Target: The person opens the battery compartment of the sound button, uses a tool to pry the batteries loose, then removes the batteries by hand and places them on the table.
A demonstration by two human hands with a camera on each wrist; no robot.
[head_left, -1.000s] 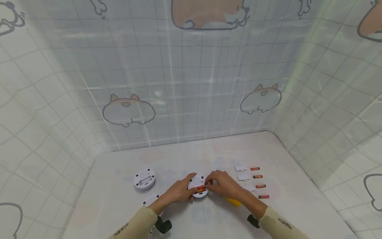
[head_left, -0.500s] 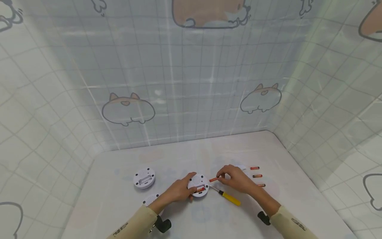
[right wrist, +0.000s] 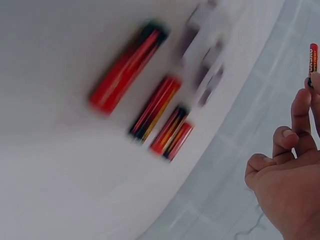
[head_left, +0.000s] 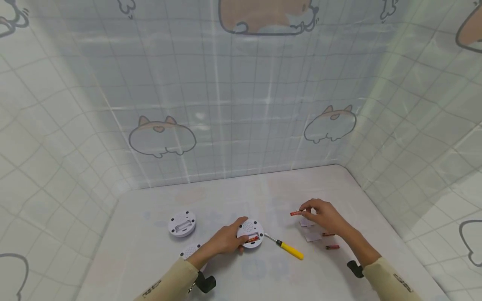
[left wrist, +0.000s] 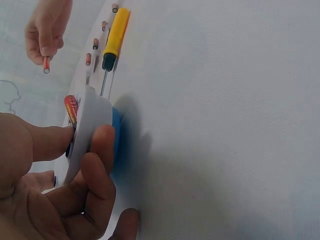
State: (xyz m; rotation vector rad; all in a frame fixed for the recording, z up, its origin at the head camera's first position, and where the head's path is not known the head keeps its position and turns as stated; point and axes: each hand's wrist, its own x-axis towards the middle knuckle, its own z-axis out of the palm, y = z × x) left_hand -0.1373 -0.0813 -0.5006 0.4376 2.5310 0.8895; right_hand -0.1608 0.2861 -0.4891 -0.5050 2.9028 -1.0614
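Observation:
In the head view my left hand (head_left: 225, 241) grips a round white device (head_left: 249, 227) with a speaker grille and black feet on its upturned face. One red battery (head_left: 253, 239) sits in its uncovered compartment, under the thumb's tip. The left wrist view shows that battery tilted up at one end, and blue on the device's underside. Off to the right, my right hand (head_left: 324, 215) pinches another red battery (head_left: 295, 213) between thumb and fingertips, raised above the table. The right wrist view catches that battery (right wrist: 313, 57) at its edge.
A yellow-handled screwdriver (head_left: 290, 249) lies right of the device. Several batteries (right wrist: 155, 107) and small white covers (head_left: 311, 237) lie at the right, partly behind the right arm. Two similar devices stand left: one uncovered (head_left: 182, 221), one (head_left: 190, 251) partly hidden by the left arm.
My right hand has drawn away from the device to the right with a battery, leaving one battery in the compartment. The screwdriver has come into full view. My left hand has stayed put.

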